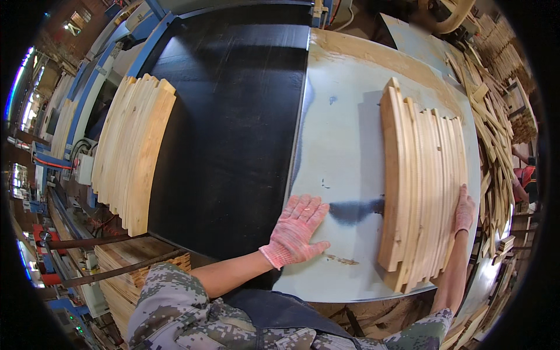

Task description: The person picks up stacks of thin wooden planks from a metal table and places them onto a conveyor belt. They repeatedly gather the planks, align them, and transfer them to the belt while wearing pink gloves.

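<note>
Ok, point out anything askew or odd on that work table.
The row of wooden slats by the right hand is uneven: their ends step in and out instead of lining up. A dark smear marks the pale table sheet beside the left hand. The slats on the black belt look tidier.

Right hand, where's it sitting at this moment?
In the head view, the right hand rests against the far right edge of the wooden slat stack on the pale table.
</note>
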### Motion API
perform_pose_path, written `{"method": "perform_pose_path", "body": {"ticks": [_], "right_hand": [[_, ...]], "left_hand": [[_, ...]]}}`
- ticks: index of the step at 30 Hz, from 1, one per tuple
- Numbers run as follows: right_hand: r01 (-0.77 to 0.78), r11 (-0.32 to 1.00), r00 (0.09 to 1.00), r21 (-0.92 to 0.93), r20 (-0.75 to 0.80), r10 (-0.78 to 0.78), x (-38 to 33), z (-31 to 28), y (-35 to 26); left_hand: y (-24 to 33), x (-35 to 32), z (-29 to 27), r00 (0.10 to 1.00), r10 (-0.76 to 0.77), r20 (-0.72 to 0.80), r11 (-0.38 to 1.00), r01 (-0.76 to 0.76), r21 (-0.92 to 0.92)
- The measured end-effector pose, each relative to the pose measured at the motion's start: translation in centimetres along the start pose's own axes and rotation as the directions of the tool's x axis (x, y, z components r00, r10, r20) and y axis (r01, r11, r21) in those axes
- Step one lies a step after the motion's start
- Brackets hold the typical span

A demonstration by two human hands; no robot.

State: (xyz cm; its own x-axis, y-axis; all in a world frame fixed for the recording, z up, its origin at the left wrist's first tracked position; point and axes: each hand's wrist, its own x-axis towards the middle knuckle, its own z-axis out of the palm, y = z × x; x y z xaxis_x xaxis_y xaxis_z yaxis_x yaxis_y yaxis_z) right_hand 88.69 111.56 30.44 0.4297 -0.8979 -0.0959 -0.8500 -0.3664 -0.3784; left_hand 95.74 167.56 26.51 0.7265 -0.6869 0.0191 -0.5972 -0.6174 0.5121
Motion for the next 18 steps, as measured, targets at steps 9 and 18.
{"method": "perform_pose_path", "body": {"ticks": [9,18], "right_hand": [[0.288,0.946,0.957,-0.146,0.061,-0.282,-18.3,6.6,-14.2],[0.43,0.897,0.826,0.102,0.357,-0.436,-39.4,11.7,-28.9]], "left_hand": [[-1.7,-2.3,-2.0,0.948,-0.138,-0.286,0.869,-0.023,-0.494],[-19.9,-16.3,-15.7,0.932,-0.279,-0.233,0.936,0.318,0.149]]}}
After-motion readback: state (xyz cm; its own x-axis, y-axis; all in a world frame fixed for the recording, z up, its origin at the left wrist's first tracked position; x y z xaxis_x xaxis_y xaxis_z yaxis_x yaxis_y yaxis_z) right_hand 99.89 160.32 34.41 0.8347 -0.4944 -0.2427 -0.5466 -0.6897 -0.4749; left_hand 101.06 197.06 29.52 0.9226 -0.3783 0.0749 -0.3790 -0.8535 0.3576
